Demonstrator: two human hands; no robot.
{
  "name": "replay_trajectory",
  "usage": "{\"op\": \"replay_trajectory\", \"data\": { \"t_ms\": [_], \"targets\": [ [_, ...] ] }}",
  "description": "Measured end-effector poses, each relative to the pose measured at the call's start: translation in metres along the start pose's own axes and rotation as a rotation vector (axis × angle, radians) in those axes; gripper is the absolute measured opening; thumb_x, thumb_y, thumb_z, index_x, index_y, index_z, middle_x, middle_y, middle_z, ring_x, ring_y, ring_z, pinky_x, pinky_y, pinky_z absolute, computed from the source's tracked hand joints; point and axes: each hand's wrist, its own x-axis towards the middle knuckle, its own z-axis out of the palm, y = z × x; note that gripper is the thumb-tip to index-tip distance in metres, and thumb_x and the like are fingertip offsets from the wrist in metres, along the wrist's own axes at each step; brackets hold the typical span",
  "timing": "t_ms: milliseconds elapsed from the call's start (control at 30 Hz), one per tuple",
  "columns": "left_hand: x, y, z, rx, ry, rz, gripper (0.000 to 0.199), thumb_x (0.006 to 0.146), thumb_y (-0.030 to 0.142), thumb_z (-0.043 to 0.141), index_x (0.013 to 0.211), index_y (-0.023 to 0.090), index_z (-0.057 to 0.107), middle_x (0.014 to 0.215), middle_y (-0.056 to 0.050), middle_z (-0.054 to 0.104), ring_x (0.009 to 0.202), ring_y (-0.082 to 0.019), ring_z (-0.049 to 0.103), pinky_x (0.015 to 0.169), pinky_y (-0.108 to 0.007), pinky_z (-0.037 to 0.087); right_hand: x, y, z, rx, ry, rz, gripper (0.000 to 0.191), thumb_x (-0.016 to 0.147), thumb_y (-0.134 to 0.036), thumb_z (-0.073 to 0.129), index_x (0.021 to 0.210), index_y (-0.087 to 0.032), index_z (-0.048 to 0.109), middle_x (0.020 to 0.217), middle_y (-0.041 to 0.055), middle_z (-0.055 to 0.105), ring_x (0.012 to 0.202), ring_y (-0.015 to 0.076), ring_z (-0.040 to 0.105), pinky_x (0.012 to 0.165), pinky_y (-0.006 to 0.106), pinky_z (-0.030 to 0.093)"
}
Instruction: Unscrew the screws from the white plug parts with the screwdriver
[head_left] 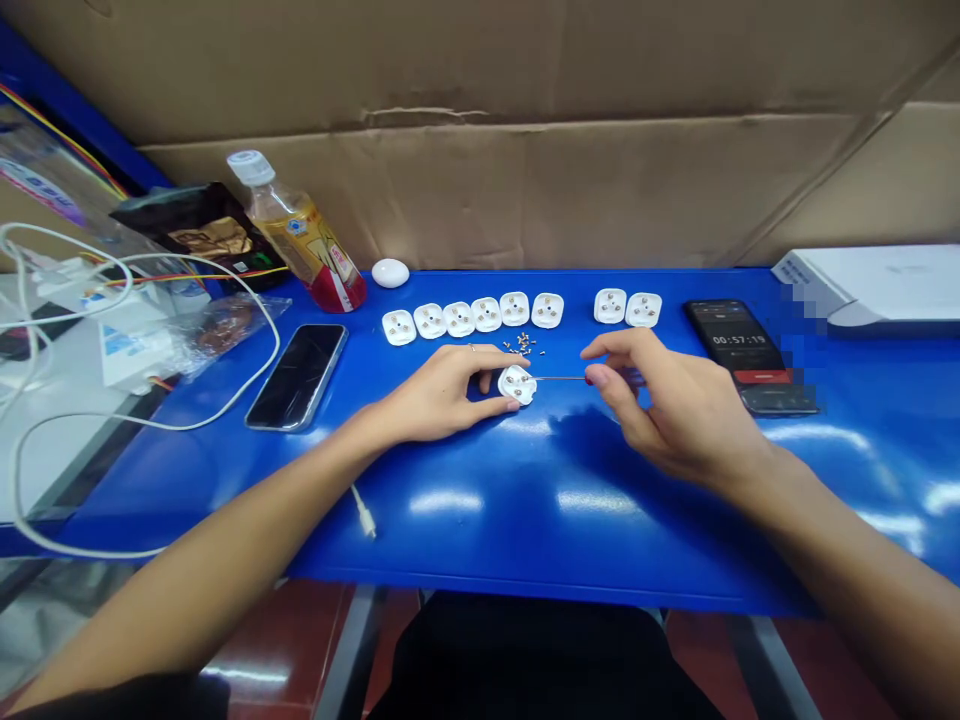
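Observation:
My left hand (457, 392) grips a white plug housing (517, 385) with metal parts inside, thumb at the near edge and fingers behind it. In my right hand (667, 400) is a screwdriver (562, 378); its thin shaft points left and its tip meets the right side of the housing. Only a bit of the red handle shows at the fingertips. Just behind the housing lies a small pile of brass-coloured screws (523, 344). More open plug housings (460, 319) stand in a row farther back, with a pair (610, 306) set apart to the right.
Left of my hands lie a phone (298, 378) and a white cable (366, 515). Behind them stands a drink bottle (307, 240) beside a white oval object (390, 272). At right are a phone showing a timer (739, 340) and a white box (877, 285). Cardboard (525, 190) walls the back.

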Motion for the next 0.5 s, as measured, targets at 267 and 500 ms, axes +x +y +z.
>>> {"op": "replay_trajectory", "data": {
  "t_ms": [267,500],
  "targets": [
    [-0.0003,-0.0004,-0.0002,0.009,-0.001,0.009,0.046,0.095,0.04,0.074,0.136,0.02,0.07,0.111,-0.005,0.075,0.084,-0.017,0.063,0.079,-0.029,0.048,0.0004,0.0003,0.0009,0.054,0.034,-0.046,0.023,0.095,-0.025,0.057,0.117,-0.02,0.053,0.102,0.0097,0.071,0.086,0.0249,0.074,0.071,0.036,0.06],
    [0.0001,-0.0002,-0.0003,-0.008,0.0,0.0,0.046,0.095,0.04,0.075,0.135,0.019,0.071,0.102,-0.004,0.074,0.079,-0.015,0.06,0.077,-0.028,0.047,0.0001,0.0007,0.002,0.066,0.034,-0.073,0.02,0.095,-0.019,0.055,0.115,-0.021,0.055,0.101,0.0085,0.072,0.082,0.0232,0.074,0.07,0.035,0.06]
  ]
}}
